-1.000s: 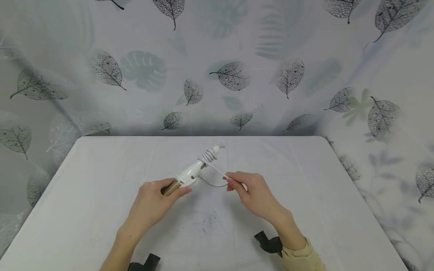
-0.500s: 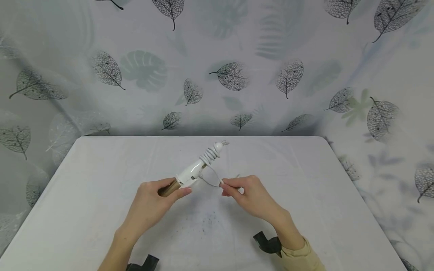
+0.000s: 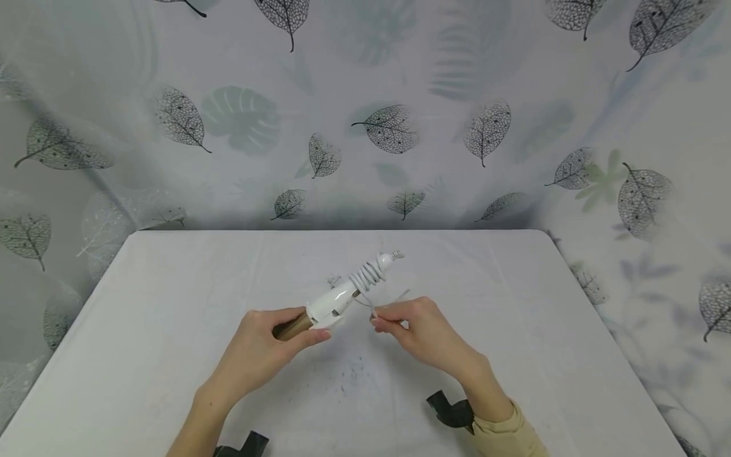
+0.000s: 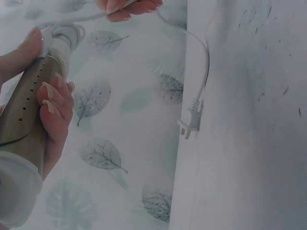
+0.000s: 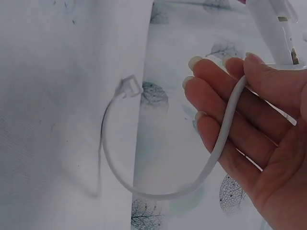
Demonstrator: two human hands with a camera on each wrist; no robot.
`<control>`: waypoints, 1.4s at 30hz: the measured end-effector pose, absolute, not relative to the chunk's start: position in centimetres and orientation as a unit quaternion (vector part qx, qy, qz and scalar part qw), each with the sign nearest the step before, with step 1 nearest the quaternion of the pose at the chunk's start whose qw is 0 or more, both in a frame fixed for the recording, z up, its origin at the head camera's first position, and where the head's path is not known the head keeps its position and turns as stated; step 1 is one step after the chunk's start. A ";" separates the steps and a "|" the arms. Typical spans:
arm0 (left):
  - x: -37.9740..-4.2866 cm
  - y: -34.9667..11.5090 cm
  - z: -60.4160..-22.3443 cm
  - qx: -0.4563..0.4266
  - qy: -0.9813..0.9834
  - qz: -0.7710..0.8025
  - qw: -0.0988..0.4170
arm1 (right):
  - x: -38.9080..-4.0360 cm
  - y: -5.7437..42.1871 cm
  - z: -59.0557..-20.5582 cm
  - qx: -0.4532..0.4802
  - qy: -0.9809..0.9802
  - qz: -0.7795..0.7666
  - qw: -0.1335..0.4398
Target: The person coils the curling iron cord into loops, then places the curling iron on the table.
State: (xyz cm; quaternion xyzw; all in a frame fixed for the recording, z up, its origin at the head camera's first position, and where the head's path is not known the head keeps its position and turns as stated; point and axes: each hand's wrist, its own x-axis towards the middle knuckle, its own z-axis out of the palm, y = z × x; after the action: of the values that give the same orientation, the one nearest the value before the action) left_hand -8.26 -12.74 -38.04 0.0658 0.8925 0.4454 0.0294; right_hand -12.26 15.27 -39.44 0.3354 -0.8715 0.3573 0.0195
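A white-and-gold hair styling iron [image 3: 334,299] is held slanted above the table, its white cord [image 3: 368,275] coiled several times around the narrow white end. My left hand [image 3: 263,339] grips the gold barrel [image 4: 29,100], which shows a row of small holes in the left wrist view. To its right, my right hand [image 3: 425,327] pinches the cord between thumb and index finger. In the right wrist view the free cord [image 5: 163,195] runs across the other fingers and loops down. The plug [image 4: 189,123] at its end appears to hang loose near the table edge.
The white-covered table [image 3: 485,285] carries some dark specks [image 3: 352,374] in front of the hands. A leaf-patterned curtain [image 3: 342,95] stands behind and at both sides. Black wrist mounts [image 3: 454,409] sit on the forearms.
The iron has shifted to the right in the left hand's grip. The right hand has drawn slightly left and down with the cord, and the plug now shows behind the iron.
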 end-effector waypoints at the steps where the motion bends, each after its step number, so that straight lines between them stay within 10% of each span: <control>1: -8.2 -12.8 -38.0 0.068 0.891 0.448 0.029 | -12.3 15.3 -39.4 0.336 -0.871 0.358 0.021; 42: -7.8 -13.4 -38.2 0.308 0.814 0.461 0.176 | -13.3 17.6 -39.6 0.437 -0.840 0.320 0.013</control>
State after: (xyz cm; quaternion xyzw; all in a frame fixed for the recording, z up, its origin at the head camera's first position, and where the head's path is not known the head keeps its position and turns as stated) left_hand -7.78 -13.40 -38.16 0.3079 0.8137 0.4606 0.1760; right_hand -13.28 17.56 -39.62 0.4370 -0.8404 0.3202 0.0132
